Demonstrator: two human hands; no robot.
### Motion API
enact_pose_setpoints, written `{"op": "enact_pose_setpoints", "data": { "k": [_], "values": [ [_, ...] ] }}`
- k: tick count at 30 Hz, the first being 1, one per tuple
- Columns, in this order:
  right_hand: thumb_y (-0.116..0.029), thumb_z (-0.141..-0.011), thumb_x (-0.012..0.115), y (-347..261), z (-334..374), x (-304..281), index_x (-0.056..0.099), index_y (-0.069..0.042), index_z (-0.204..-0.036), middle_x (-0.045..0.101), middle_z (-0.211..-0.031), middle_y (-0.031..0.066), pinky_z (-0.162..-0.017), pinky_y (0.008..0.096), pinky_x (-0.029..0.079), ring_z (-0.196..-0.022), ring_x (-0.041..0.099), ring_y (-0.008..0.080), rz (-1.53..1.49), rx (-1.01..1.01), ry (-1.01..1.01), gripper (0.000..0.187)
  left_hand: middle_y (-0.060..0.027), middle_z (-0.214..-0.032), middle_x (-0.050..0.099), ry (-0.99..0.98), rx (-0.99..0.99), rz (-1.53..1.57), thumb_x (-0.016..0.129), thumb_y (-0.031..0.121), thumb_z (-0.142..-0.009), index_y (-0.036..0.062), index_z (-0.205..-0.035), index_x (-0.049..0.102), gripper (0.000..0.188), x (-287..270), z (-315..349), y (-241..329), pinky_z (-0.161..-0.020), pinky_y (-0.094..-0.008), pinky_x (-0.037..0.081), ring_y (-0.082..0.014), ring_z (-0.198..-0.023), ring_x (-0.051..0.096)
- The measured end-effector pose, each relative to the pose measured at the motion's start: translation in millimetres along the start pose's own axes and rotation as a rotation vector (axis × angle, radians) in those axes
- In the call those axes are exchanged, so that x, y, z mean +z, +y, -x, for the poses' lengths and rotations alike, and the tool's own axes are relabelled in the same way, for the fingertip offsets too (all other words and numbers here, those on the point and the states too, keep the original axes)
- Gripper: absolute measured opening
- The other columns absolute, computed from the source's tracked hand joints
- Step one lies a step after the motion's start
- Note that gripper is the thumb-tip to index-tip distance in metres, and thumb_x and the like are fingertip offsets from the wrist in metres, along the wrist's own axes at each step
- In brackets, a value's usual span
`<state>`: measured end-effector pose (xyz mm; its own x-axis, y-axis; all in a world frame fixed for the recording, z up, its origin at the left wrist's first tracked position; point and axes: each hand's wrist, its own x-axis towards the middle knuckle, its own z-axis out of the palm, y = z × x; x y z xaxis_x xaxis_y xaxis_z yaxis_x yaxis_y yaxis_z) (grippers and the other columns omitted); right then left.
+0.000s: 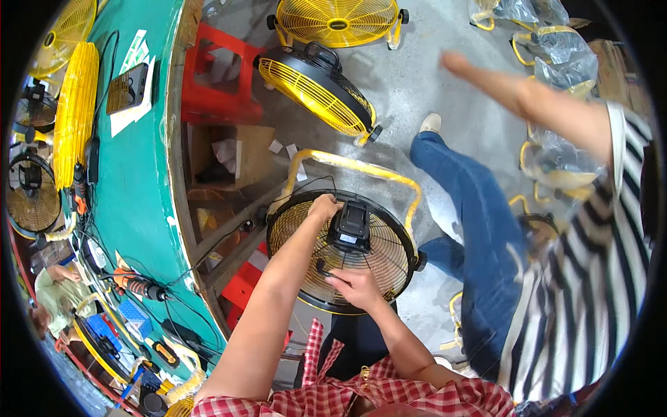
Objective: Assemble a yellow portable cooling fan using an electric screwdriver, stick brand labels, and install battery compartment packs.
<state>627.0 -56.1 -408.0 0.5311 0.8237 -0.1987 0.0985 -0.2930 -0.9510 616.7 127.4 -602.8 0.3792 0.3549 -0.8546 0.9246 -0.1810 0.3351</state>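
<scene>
A round floor fan (379, 267) with a black rim and wire grille stands before me, its back side towards me. At its centre sits a black motor housing (351, 224) with a white label. My left hand (324, 207) is closed at the housing's upper left side; a thin black cable runs close by, and what the fingers hold is hidden. Lower on the grille, my right hand (356, 288) pinches a small black part (322, 267), too small to name. The fan's yellow tube stand (361, 165), partly wrapped, arches beyond the rim.
A green workbench (139, 201) on the left bears a yellow grille stack (76, 115), an orange-black power driver (139, 285) and cables. Red stools (222, 76) stand beside it. Another yellow-black fan (316, 87) lies ahead. A person in a striped shirt (577, 292) is close on the right.
</scene>
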Motion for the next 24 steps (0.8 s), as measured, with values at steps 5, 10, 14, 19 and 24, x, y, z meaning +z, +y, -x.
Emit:
{"op": "enact_pose_setpoints", "data": {
  "k": [5,10,14,19,24],
  "values": [
    [-0.019,-0.075,0.069,-10,15,-1,0.068,-0.002,-0.086,0.065,-0.076,0.0131,-0.059,0.0284,0.049,-0.065,0.064,0.0237,-0.072,0.212,0.022,0.021,-0.0185,-0.097,0.062,0.088,0.017,-0.12,0.064,0.03,-0.077,0.0029,-0.095,0.059,0.033,3,28,12,-0.082,-0.0399,0.046,-0.0322,-0.094,0.059],
    [-0.018,-0.076,0.07,-2,44,-8,0.066,0.002,-0.091,0.068,-0.083,0.0134,-0.068,0.0254,0.049,-0.072,0.064,0.0149,-0.155,0.396,0.089,0.026,-0.0247,-0.082,0.061,0.632,0.05,-0.025,0.053,0.019,-0.085,0.0018,-0.092,0.049,0.019,-36,43,-14,-0.071,-0.0492,0.045,-0.0398,-0.082,0.06],
    [-0.017,-0.078,0.068,27,47,-28,0.065,0.002,-0.095,0.068,-0.082,0.0116,-0.068,0.0236,0.048,-0.074,0.061,0.0105,-0.17,0.488,0.088,0.026,-0.0063,-0.066,0.054,0.683,0.276,0.522,0.052,0.019,-0.088,0.0064,-0.094,0.054,0.014,-50,106,-6,-0.05,-0.0263,0.043,-0.0122,-0.057,0.053],
    [-0.015,-0.08,0.066,79,58,-27,0.064,0.004,-0.098,0.066,-0.081,0.0047,-0.065,0.0217,0.045,-0.071,0.055,0.0065,-0.349,0.543,0.081,0.026,0.0033,-0.064,0.045,0.488,0.249,0.972,0.049,0.018,-0.091,0.0105,-0.098,0.053,0.011,-49,206,-42,-0.043,-0.0174,0.033,-0.0037,-0.052,0.042],
    [-0.02,-0.08,0.067,115,80,-50,0.066,0.002,-0.097,0.058,-0.066,-0.0014,-0.05,0.0212,0.037,-0.058,0.045,0.0042,-0.481,0.629,0.198,0.027,0.0019,-0.067,0.047,0.402,0.189,1.052,0.052,0.019,-0.09,0.01,-0.092,0.052,0.01,3,257,-77,-0.045,-0.0181,0.034,-0.0057,-0.054,0.045]
  ]
}}
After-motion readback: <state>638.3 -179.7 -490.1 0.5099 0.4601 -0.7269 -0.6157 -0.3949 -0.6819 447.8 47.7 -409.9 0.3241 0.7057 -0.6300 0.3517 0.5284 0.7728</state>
